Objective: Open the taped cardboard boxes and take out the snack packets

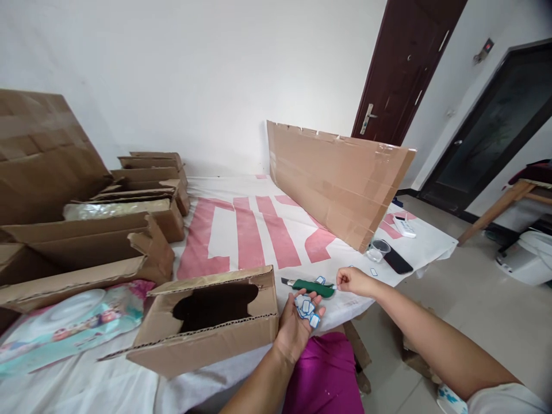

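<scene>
My left hand (294, 330) is palm up with its fingers curled around several small white paper labels with blue borders (306, 306). Just beyond its fingertips, a green utility knife (314, 287) lies on the cloth with its blade end pointing left. One more blue-edged label (319, 280) rests against the knife. At the knife's right end, my right hand (352, 282) has thumb and fingers pinched together; what is between them is too small to make out. A loose label (374, 272) lies on the cloth beyond the right wrist.
An open cardboard box (207, 339) stands left of my left hand. Further left are a wet-wipes pack (81, 322) and several more boxes (150, 172). An upright cardboard panel (336, 184) crosses the table. Near its end are a clear cup (379, 250) and a black phone (397, 259).
</scene>
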A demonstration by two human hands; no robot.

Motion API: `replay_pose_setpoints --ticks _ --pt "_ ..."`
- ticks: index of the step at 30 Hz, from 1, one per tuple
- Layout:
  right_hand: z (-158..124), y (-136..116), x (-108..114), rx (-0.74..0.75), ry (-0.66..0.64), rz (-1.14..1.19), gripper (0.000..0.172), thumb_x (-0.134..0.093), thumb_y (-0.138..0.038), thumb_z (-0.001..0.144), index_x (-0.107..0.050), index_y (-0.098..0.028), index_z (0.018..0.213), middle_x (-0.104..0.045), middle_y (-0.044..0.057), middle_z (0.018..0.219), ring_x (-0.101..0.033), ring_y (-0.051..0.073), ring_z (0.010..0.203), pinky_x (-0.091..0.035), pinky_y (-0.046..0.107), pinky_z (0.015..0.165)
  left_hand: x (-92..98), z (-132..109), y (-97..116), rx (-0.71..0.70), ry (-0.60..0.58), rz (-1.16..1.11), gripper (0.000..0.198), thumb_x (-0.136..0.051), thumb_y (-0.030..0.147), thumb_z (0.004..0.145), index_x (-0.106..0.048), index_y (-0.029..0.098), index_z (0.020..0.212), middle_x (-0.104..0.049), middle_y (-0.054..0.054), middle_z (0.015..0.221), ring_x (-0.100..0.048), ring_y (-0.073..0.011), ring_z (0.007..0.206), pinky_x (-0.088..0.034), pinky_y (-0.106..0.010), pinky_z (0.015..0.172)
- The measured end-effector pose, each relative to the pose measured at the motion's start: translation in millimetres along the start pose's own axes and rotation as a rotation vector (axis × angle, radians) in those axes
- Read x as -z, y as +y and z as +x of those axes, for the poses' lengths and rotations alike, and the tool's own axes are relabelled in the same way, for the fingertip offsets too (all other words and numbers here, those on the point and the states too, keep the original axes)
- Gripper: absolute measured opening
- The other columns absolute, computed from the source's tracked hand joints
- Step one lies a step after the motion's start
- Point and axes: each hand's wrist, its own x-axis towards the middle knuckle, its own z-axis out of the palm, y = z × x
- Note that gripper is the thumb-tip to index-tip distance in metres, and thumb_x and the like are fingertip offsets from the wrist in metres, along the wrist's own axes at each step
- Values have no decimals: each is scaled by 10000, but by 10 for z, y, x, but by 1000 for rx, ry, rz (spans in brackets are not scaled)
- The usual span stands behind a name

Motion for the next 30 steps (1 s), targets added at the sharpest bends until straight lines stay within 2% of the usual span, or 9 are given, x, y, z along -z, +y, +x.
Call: replay_pose_setpoints --ticks 3,7,11,13,15,17,20,24,30 --pt "32 -233 -68 88 -19 90 43 -649 -187 793 -620 -165 817 -644 -28 714 -575 95 620 -464 219 589 10 28 -5 -5 -12 2 248 -440 392 965 -552 176 1011 -699 -94 933 -715 -234 861 -540 -482 858" --pt "134 -469 -236 127 -35 110 107 -608 -130 760 -671 -188 825 -689 -22 716 -602 110 607 -460 227 580 40 49 -9 -13 -62 -17 231 -489 379 945 -575 173 1005 -700 -82 924 -707 -220 848 -543 -467 862" --pt "272 -432 -212 78 153 33 151 -645 -133 754 -666 -184 894 -687 26 869 -597 130 745 -464 266 700 62 51 -13 -1 -62 -23 253 -507 402 934 -571 172 1019 -691 -101 963 -702 -246 915 -528 -480 881" --pt "320 -358 -184 46 205 -2 223 -707 -172 735 -651 -176 950 -669 33 920 -588 133 775 -471 291 742 55 42 -10 -3 -56 -19 261 -500 411 938 -564 174 1024 -688 -100 962 -704 -247 920 -524 -484 887" --pt "347 -293 -194 35 190 -16 251 -746 -234 737 -645 -162 955 -655 16 876 -589 132 748 -487 310 739 36 25 -3 1 -43 -12 261 -477 413 948 -557 176 1021 -688 -98 960 -707 -242 913 -525 -484 890" --pt "365 -252 -236 41 172 -13 192 -717 -284 794 -644 -150 911 -640 -2 820 -595 133 734 -502 325 736 14 6 5 1 -26 -2 264 -443 409 963 -551 175 1019 -688 -99 954 -710 -237 902 -528 -481 888" --pt "393 -233 -290 55 192 22 154 -647 -299 868 -628 -147 848 -635 -5 813 -605 136 762 -511 333 750 -6 -10 9 -4 -12 7 269 -419 401 973 -546 170 1028 -688 -107 954 -712 -234 896 -533 -475 880" --pt "391 -274 -284 82 202 128 131 -616 -274 877 -601 -145 858 -631 -8 789 -604 123 707 -513 287 669 8 9 0 -6 -11 -1 266 -437 405 966 -551 173 1027 -688 -103 961 -709 -234 898 -536 -479 876" --pt "152 -517 -342 211 41 245 85 -595 -227 809 -638 -180 867 -693 -18 755 -634 126 654 -507 239 604 15 37 -2 -11 -56 -22 271 -455 384 959 -599 160 1004 -692 -79 925 -694 -214 846 -538 -486 887"
